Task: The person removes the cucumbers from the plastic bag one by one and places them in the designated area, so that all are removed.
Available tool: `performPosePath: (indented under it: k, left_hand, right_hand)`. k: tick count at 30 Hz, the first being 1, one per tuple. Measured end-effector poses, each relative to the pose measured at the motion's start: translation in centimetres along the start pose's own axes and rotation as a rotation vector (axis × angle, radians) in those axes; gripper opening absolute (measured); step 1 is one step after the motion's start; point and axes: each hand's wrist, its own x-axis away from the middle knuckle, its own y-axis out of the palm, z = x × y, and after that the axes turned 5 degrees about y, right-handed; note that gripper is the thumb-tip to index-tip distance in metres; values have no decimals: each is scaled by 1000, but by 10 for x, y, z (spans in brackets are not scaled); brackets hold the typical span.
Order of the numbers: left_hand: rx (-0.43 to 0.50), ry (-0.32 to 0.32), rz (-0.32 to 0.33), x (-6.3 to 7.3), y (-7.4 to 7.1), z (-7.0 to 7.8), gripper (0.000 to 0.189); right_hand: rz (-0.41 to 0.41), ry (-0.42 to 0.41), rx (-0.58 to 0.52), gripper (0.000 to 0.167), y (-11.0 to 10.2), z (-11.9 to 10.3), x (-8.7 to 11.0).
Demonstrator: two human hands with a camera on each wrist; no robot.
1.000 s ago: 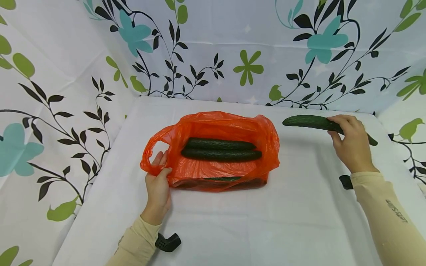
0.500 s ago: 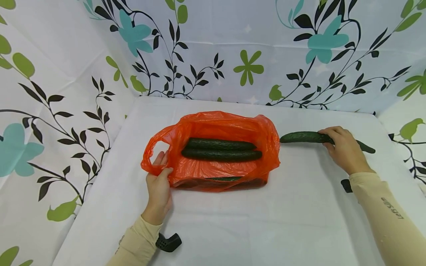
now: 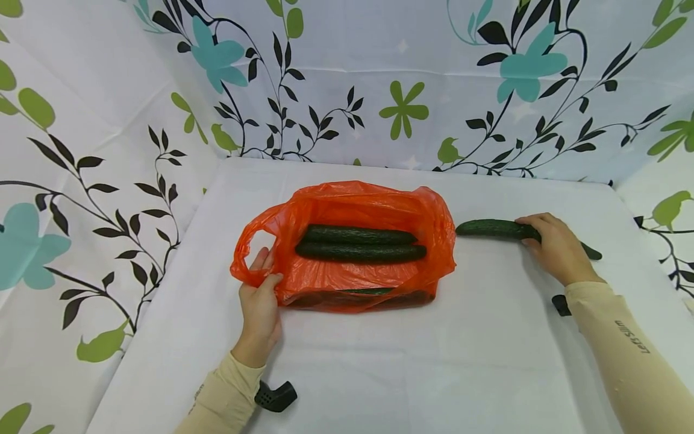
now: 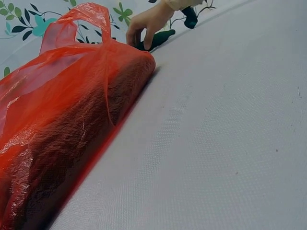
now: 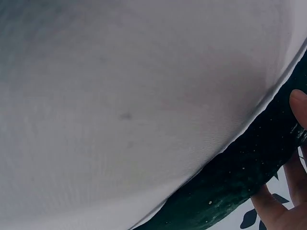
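An orange-red plastic bag point(image 3: 347, 196) lies with its mouth open toward me. Two dark green cucumbers point(image 3: 360, 253) rest side by side inside, and another shows partly through the front wall. My left hand point(image 3: 260, 313) pinches the bag's left edge beside the handle loop, thumb in front and fingers behind. To the bag's right, my right hand point(image 3: 558, 247) holds a single cucumber point(image 3: 490, 228) from above, low at the tabletop, its left tip right by the bag's side. The right wrist view has the thumb point(image 5: 298, 106) on one side of this cucumber point(image 5: 235, 167) and fingers on the other.
A white cloth covers the table point(image 3: 412, 367). Behind it hangs a curtain point(image 3: 358, 54) printed with leaves and flowers. Black wrist-worn devices sit under the left sleeve point(image 3: 228, 392) and the right sleeve point(image 3: 623, 349).
My right hand has lowered the cucumber toward the tabletop, moving it nearer to me and slightly left. The left hand and the bag have stayed almost still.
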Motion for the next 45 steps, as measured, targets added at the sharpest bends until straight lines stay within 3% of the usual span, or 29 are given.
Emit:
performPosePath:
  k: [8,19,28,35,45]
  left_hand:
    - [12,4,0,0,0,-1,57]
    - [19,-12,-7,0,0,1,58]
    - [20,-1,-14,1,0,1,58]
    - [9,-6,-19,1,0,1,61]
    - [16,-15,-28,1,-1,1,60]
  right_hand:
    - [12,-25,34,45,-1,-1,-1]
    - [-97,27,35,55,-4,-6,-2]
    - [-139,64,33,66,-8,-14,-1]
    - [-85,15,33,66,-15,-29,-7]
    - [10,-63,17,68,-34,-75,-11]
